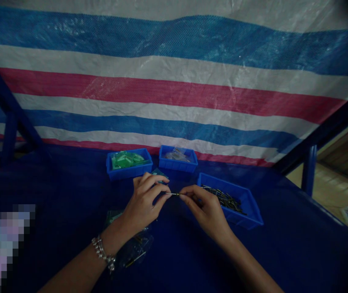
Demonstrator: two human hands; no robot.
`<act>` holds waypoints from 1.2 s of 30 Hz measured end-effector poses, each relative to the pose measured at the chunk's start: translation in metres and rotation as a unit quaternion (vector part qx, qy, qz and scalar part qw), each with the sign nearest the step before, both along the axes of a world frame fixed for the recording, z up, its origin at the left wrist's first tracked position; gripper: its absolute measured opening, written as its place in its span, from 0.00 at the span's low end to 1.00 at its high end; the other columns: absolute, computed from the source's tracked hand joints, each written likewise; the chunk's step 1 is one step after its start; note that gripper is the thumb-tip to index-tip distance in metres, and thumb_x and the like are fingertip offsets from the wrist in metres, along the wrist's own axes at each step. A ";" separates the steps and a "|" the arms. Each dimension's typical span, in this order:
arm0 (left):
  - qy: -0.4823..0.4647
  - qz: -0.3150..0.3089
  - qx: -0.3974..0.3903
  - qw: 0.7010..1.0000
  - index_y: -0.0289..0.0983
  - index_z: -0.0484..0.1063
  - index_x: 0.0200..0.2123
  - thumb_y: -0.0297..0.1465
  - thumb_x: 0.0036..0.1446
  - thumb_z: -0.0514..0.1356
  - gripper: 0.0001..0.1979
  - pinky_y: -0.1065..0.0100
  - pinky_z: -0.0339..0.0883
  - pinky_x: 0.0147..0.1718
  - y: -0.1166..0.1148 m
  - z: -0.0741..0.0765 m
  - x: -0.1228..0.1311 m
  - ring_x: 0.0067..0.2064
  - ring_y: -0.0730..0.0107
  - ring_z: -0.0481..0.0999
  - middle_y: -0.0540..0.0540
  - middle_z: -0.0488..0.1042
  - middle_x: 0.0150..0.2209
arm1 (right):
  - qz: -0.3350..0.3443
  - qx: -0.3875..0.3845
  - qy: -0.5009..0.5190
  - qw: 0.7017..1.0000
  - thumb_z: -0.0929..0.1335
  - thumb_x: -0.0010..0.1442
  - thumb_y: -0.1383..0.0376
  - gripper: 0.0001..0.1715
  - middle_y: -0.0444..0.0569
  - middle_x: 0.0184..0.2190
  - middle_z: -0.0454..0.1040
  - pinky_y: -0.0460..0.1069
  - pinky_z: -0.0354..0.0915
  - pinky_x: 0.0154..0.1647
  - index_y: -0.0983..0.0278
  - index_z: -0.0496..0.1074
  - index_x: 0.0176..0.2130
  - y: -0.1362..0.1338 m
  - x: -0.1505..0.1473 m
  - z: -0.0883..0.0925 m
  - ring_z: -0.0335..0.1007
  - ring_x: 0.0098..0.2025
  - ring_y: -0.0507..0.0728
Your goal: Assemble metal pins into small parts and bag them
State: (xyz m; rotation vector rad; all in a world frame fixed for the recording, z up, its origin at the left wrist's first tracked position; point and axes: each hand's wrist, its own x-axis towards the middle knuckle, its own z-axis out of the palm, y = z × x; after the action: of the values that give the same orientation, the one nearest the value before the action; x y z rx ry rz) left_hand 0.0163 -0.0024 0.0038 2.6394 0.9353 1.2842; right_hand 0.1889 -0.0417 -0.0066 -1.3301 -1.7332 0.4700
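Observation:
My left hand (145,201) and my right hand (206,207) meet over a dark blue table (283,252). Both pinch the ends of a thin metal pin (174,194) held level between them. The left fingers also cover a small green part, mostly hidden. A beaded bracelet (103,252) circles my left wrist. Just right of my right hand stands a blue tray (251,211) holding several thin dark metal pins (225,198).
Behind the hands are a blue tray with green parts (128,160) and a blue tray with a clear bag (177,156). A clear plastic bag (134,246) lies under my left forearm. A striped tarp (174,81) hangs behind. Blue frame bars (309,167) flank the table.

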 end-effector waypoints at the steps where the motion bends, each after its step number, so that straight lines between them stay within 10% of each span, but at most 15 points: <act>1: 0.000 -0.001 0.000 1.000 0.38 0.68 0.30 0.27 0.53 0.57 0.02 0.61 0.54 0.39 0.000 0.000 0.000 0.40 0.67 0.67 0.48 0.71 0.39 | -0.002 0.001 0.001 1.000 0.62 0.56 0.62 0.09 0.44 0.24 0.68 0.44 0.57 0.24 0.64 0.69 0.32 0.000 0.000 0.000 0.61 0.23 0.50; 20: 0.053 0.022 -0.027 0.998 0.39 0.68 0.35 0.30 0.53 0.57 0.05 0.60 0.53 0.40 0.002 -0.003 -0.002 0.43 0.64 0.65 0.47 0.69 0.42 | -0.015 0.031 0.038 0.999 0.62 0.56 0.61 0.11 0.46 0.25 0.71 0.45 0.59 0.24 0.64 0.70 0.31 -0.002 0.001 0.004 0.64 0.25 0.51; 28: 0.124 0.124 -0.065 0.982 0.39 0.64 0.43 0.26 0.52 0.55 0.13 0.58 0.52 0.39 0.017 -0.014 -0.008 0.45 0.60 0.63 0.46 0.67 0.44 | -0.192 0.105 0.065 0.974 0.64 0.53 0.58 0.13 0.42 0.18 0.65 0.43 0.54 0.17 0.66 0.70 0.30 -0.001 0.028 0.015 0.57 0.17 0.48; 36: 0.170 0.127 -0.083 0.974 0.40 0.71 0.30 0.22 0.51 0.50 0.11 0.54 0.52 0.38 0.022 -0.026 -0.013 0.46 0.56 0.63 0.45 0.68 0.47 | -0.345 0.128 0.018 0.930 0.65 0.51 0.56 0.15 0.44 0.16 0.67 0.45 0.54 0.18 0.66 0.72 0.28 0.001 0.042 0.020 0.58 0.17 0.50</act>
State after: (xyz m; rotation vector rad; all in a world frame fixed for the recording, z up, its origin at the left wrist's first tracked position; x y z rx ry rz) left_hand 0.0033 0.0194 -0.0225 2.7196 1.3982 0.7533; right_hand 0.2308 -0.0405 0.0132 -1.6028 -1.1344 -0.1295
